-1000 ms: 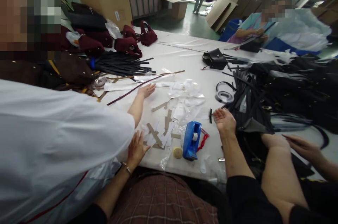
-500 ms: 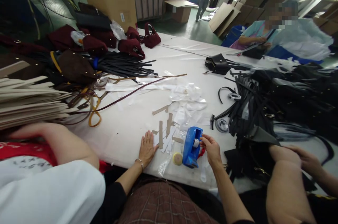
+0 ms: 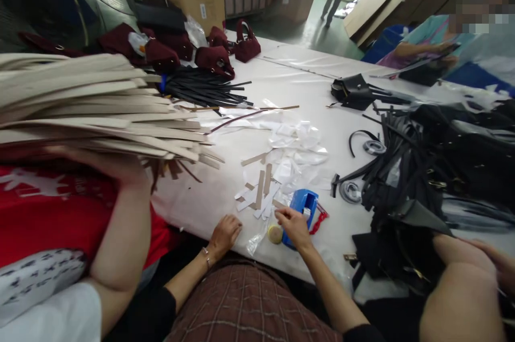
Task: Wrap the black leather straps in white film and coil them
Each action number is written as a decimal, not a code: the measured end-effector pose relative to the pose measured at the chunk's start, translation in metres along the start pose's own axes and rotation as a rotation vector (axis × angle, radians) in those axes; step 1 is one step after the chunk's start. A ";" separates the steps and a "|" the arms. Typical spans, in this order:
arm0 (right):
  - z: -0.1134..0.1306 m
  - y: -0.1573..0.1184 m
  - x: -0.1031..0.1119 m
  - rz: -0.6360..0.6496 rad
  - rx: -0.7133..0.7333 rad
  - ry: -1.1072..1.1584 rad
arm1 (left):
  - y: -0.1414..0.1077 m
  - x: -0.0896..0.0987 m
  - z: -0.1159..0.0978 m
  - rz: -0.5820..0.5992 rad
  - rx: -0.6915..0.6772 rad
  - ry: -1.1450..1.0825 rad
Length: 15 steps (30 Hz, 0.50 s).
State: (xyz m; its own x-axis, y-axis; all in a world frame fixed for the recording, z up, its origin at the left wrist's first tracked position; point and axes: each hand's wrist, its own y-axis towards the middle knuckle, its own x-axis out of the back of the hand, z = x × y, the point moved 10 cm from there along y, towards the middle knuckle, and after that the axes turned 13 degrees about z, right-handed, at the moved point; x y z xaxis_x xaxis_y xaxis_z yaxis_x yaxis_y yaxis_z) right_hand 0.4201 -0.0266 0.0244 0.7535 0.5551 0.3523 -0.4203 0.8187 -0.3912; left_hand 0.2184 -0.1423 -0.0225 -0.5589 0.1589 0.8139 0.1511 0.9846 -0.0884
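On the white table (image 3: 201, 202), close to its front edge, rests my left hand (image 3: 225, 234), fingers loosely curled; whether anything is under them cannot be made out. My right hand (image 3: 294, 226) is over the left side of a blue tape dispenser (image 3: 308, 202), thumb and fingertips together; anything between them is too small to name. A yellowish tape roll (image 3: 275, 234) lies just left of the dispenser, and a red tangled item (image 3: 319, 222) lies right of it. Grey-beige strips (image 3: 260, 190) and white paper pieces (image 3: 245, 199) are scattered beyond my hands.
At left, a neighbour's arm (image 3: 124, 224) supports a large bundle of beige strips (image 3: 100, 111). Black bags and straps (image 3: 390, 159) cover the right side, where another person's arm (image 3: 462, 277) reaches in. Dark red bags (image 3: 213, 60) stand at the far left.
My right hand has moved left across the dispenser. My left hand has drawn its fingers in and back from the strips. The neighbour's beige bundle has been raised and shifted right. The view has shifted.
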 end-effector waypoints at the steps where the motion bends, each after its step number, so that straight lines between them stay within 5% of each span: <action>1: 0.004 0.004 -0.021 0.081 0.023 -0.085 | -0.011 -0.006 0.000 0.035 -0.014 -0.016; 4: 0.005 0.011 -0.076 0.303 0.046 -0.344 | -0.035 -0.018 0.009 0.125 0.020 -0.098; 7: 0.000 0.010 -0.109 0.421 0.047 -0.411 | -0.050 -0.015 0.024 0.143 0.137 -0.150; 12: 0.018 -0.011 -0.116 0.483 -0.024 -0.043 | -0.056 -0.003 0.039 0.145 0.195 -0.152; 15: 0.072 -0.043 -0.105 0.558 0.026 0.332 | -0.054 -0.011 0.040 0.197 0.131 -0.121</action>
State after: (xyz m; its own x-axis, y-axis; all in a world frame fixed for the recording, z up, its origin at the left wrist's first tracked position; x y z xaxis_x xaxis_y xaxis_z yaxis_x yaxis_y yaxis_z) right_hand 0.3227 -0.1098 0.0658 0.5327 0.8266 -0.1813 -0.8027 0.4258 -0.4175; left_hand 0.1838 -0.1941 -0.0500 -0.6239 0.3487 0.6994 0.1648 0.9335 -0.3184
